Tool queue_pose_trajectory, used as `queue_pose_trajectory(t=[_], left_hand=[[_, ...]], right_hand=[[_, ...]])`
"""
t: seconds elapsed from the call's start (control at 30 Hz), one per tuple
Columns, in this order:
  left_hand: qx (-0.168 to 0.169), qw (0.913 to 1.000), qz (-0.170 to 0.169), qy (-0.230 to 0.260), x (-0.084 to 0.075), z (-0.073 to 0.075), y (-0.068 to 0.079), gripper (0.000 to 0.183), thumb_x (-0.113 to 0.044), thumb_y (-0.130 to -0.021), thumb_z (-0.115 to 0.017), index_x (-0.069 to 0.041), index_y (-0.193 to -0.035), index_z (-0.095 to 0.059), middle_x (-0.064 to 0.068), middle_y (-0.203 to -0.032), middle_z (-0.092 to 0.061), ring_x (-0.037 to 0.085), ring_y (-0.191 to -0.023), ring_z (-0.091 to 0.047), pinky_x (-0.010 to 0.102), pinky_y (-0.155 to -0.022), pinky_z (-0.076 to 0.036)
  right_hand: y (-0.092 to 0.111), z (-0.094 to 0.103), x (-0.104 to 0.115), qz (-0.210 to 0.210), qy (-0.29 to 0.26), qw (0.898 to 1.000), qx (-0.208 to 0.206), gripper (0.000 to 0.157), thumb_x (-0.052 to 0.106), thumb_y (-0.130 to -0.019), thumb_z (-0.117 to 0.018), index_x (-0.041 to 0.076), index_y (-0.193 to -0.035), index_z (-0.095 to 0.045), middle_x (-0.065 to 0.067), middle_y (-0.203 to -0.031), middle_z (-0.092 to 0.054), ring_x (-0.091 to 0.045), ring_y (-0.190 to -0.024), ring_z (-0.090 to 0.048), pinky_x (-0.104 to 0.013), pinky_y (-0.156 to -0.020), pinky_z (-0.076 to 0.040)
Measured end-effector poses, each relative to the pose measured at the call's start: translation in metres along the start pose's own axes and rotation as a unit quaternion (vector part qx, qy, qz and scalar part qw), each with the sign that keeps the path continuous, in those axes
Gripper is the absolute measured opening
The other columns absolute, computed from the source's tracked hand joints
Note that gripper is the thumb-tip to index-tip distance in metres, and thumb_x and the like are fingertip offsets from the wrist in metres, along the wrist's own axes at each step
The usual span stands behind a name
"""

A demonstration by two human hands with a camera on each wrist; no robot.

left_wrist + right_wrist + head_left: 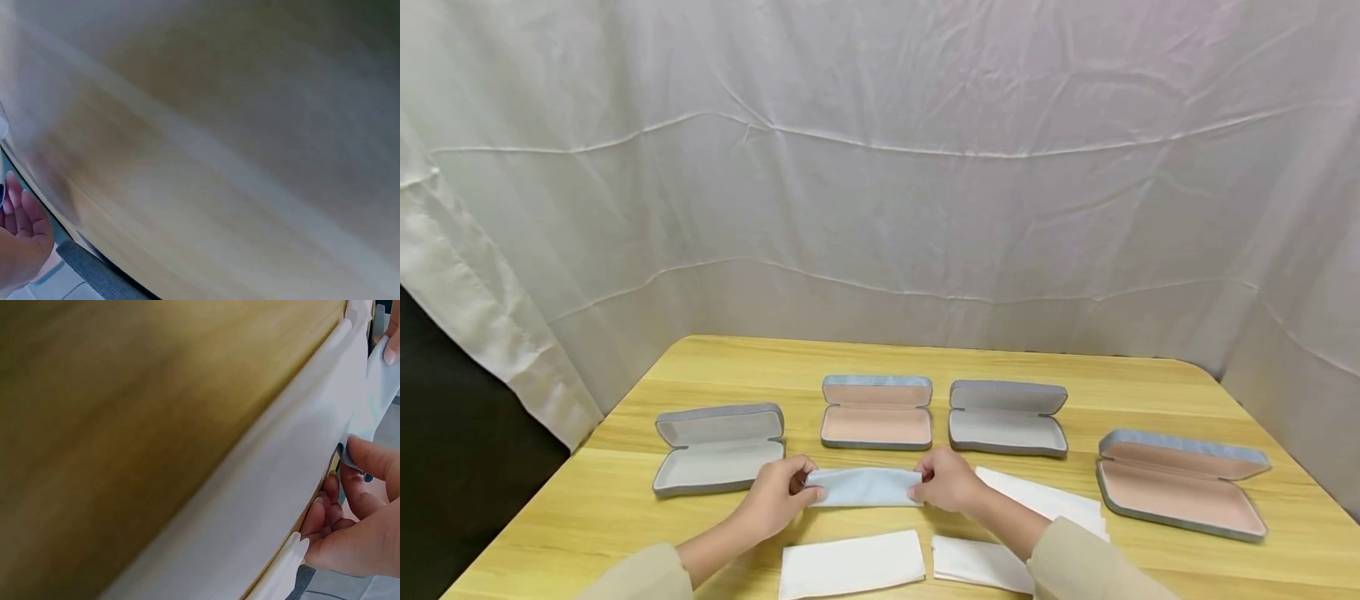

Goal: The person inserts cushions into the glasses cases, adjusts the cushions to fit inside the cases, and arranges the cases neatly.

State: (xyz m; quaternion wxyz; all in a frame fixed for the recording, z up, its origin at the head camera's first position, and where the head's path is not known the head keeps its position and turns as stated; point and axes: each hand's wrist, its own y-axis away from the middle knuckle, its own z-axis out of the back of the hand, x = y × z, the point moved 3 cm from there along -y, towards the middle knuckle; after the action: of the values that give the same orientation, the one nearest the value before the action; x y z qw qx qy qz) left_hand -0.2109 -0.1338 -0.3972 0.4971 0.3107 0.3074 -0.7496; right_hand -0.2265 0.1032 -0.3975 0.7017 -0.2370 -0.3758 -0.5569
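A light blue folded cloth (865, 487) stretches between both hands in the head view, low over the table in front of the open glasses cases. My left hand (781, 495) pinches its left end between thumb and fingers. The right hand (947, 482) pinches the opposite end the same way; in the right wrist view, the thumb and index finger of that hand (369, 500) grip the cloth's edge. Only part of the left hand (22, 240) shows in the left wrist view. Just beyond the cloth stands an open glasses case with pink lining (876, 425).
A grey-lined open case (718, 462) stands left, another (1007, 429) right of centre, and a pink-lined one (1183, 496) far right. White folded cloths (850, 565) (981, 563) lie nearest me, with more white cloth (1045, 498) beside the right forearm. A pale curtain (880, 208) hangs behind the table.
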Motion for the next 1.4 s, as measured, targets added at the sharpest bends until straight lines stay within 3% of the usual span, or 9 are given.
queue_pose_trajectory(t=[0.17, 0.3, 0.47, 0.7, 0.83, 0.97, 1.13, 1.4], left_hand=[[-0.021, 0.9997, 0.014, 0.000, 0.002, 0.005, -0.003, 0.015, -0.009, -0.081, -0.070, 0.003, -0.084, -0.062, 0.002, -0.071, -0.056, 0.001, -0.058, -0.044, 0.017, -0.052, -0.042], [-0.048, 0.9971, 0.049, 0.033, 0.003, 0.011, -0.007, 0.017, -0.012, -0.079, -0.072, 0.002, -0.078, -0.062, 0.003, -0.068, -0.057, 0.003, -0.058, -0.046, 0.016, -0.053, -0.043], [-0.071, 0.9922, 0.076, 0.070, 0.000, 0.016, -0.011, 0.016, -0.011, -0.081, -0.070, 0.004, -0.082, -0.064, 0.005, -0.070, -0.062, 0.006, -0.062, -0.050, 0.017, -0.056, -0.045], [-0.100, 0.9879, 0.087, 0.081, -0.006, 0.018, -0.022, 0.008, -0.004, -0.083, -0.066, 0.004, -0.081, -0.064, 0.006, -0.070, -0.064, 0.008, -0.062, -0.051, 0.018, -0.055, -0.045], [-0.115, 0.9846, 0.098, 0.088, -0.011, 0.018, -0.029, 0.009, -0.004, -0.082, -0.068, 0.004, -0.082, -0.065, 0.007, -0.070, -0.063, 0.009, -0.063, -0.053, 0.016, -0.055, -0.045], [-0.126, 0.9833, 0.103, 0.083, -0.014, 0.018, -0.037, 0.011, -0.006, -0.081, -0.069, 0.004, -0.082, -0.065, 0.008, -0.071, -0.063, 0.010, -0.063, -0.054, 0.016, -0.056, -0.045], [-0.128, 0.9831, 0.109, 0.072, -0.012, 0.016, -0.050, 0.009, -0.005, -0.082, -0.068, 0.004, -0.082, -0.066, 0.008, -0.071, -0.063, 0.010, -0.063, -0.052, 0.017, -0.057, -0.045], [-0.133, 0.9848, 0.109, 0.026, -0.005, 0.013, -0.068, 0.011, -0.005, -0.083, -0.066, 0.006, -0.085, -0.065, 0.010, -0.075, -0.062, 0.013, -0.068, -0.052, 0.022, -0.061, -0.047]], right_hand=[[0.004, 0.003, 0.000, -0.019, -0.035, 0.999, -0.024, 0.032, 0.001, -0.077, -0.069, 0.008, -0.060, -0.043, 0.002, -0.057, -0.036, -0.011, -0.054, -0.034, -0.022, -0.050, -0.029], [0.005, 0.007, 0.005, -0.023, -0.077, 0.996, -0.046, 0.017, 0.000, -0.079, -0.067, 0.002, -0.072, -0.051, 0.002, -0.059, -0.039, -0.011, -0.054, -0.035, -0.021, -0.048, -0.031], [0.002, 0.012, 0.012, -0.029, -0.123, 0.988, -0.083, 0.015, -0.001, -0.081, -0.064, 0.002, -0.075, -0.050, 0.002, -0.059, -0.040, -0.011, -0.057, -0.037, -0.021, -0.051, -0.034], [-0.003, 0.019, 0.014, -0.051, -0.168, 0.977, -0.124, 0.010, -0.001, -0.083, -0.064, -0.001, -0.081, -0.054, -0.002, -0.065, -0.051, -0.016, -0.065, -0.057, -0.029, -0.057, -0.047], [-0.007, 0.025, 0.012, -0.050, -0.163, 0.975, -0.145, 0.008, 0.001, -0.083, -0.065, -0.003, -0.083, -0.058, -0.003, -0.067, -0.055, -0.016, -0.064, -0.059, -0.030, -0.058, -0.050], [-0.012, 0.030, 0.010, -0.049, -0.166, 0.972, -0.160, 0.008, 0.001, -0.083, -0.065, -0.004, -0.083, -0.058, -0.002, -0.065, -0.051, -0.014, -0.060, -0.054, -0.024, -0.053, -0.045], [-0.022, 0.033, 0.005, -0.054, -0.141, 0.973, -0.177, 0.010, 0.003, -0.082, -0.066, -0.003, -0.081, -0.059, 0.000, -0.066, -0.049, -0.011, -0.060, -0.046, -0.020, -0.051, -0.040], [-0.035, 0.032, -0.003, -0.068, -0.113, 0.973, -0.190, 0.012, 0.007, -0.081, -0.068, -0.002, -0.080, -0.061, 0.000, -0.069, -0.048, -0.012, -0.065, -0.044, -0.022, -0.057, -0.040]])
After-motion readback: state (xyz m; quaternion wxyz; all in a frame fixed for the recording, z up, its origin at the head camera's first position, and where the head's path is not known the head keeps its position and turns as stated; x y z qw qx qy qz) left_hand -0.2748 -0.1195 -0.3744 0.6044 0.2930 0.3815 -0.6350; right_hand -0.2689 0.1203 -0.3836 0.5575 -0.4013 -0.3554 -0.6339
